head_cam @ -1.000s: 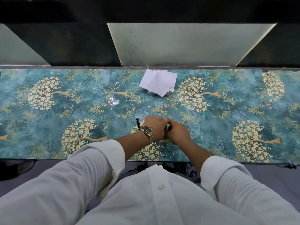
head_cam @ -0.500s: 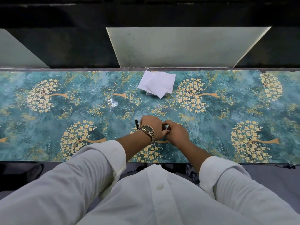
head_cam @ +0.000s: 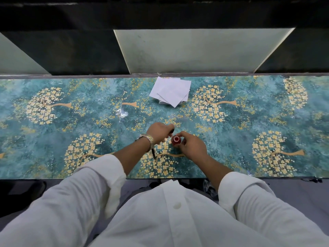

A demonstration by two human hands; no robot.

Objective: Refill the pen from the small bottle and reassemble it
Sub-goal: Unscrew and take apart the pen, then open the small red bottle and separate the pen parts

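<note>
Bottle (head_cam: 176,139) stands uncapped at table (head_cam: 231,122) centre, steadied by curled right hand (head_cam: 191,146). Dark pen part (head_cam: 172,130) pinched in left hand (head_cam: 159,131); second pen piece (head_cam: 153,154) lies near. Bottle best kept upright, tip lowered straight into mouth.

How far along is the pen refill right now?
Done: the small red bottle stands open, steadied by the right hand. In hand: the left hand holds a dark pen part near its mouth. Left: filling and reassembly; another dark piece lies on the table.

White rolled sleeves (head_cam: 99,177), metal wristwatch (head_cam: 148,139)
</note>
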